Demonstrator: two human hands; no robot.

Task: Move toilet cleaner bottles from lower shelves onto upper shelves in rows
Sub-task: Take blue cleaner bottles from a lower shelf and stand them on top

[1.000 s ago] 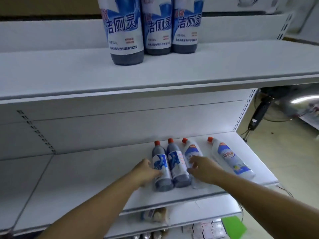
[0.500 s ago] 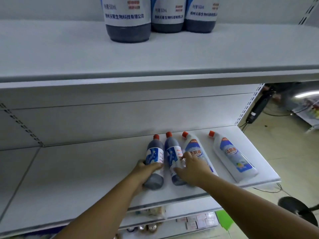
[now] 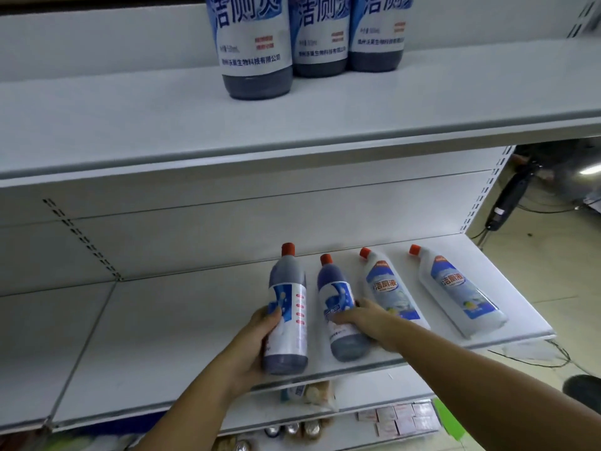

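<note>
Left hand (image 3: 257, 346) wrapped low around a dark bottle (image 3: 287, 315), lower centre; right hand (image 3: 361, 320) closed over its neighbour (image 3: 341, 315). Advisable: grip mid-body, lift upright, clear the upper shelf (image 3: 325, 138) lip.

The shelves (image 3: 162, 336) are plain white. Two dark bottles (image 3: 287, 317) hold grey-blue liquid under red caps, with blue-and-white labels. Two white bottles (image 3: 461, 294) carry red caps and pale blue labels with orange lettering. The upper bottles (image 3: 257, 43) show white labels, blue characters and dark bases.
</note>
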